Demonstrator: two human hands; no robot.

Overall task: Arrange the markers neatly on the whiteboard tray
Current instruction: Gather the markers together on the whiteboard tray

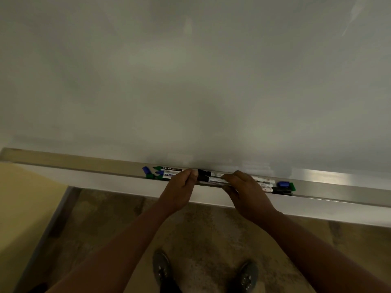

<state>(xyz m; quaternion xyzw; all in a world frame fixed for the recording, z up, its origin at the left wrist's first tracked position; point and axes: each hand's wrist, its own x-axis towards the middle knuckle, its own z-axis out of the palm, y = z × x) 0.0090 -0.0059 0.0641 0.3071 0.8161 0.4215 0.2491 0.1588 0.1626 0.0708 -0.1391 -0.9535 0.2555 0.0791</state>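
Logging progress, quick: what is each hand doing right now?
Left hand: pinching the black cap end of the white-barrelled markers.
Right hand: gripping the same markers.

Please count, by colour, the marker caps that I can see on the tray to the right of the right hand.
Blue cap: 1
Green cap: 1
Black cap: 1
Total: 3

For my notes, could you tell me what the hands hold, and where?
Both grip the middle markers: left hand at the black caps, right hand on the barrels.
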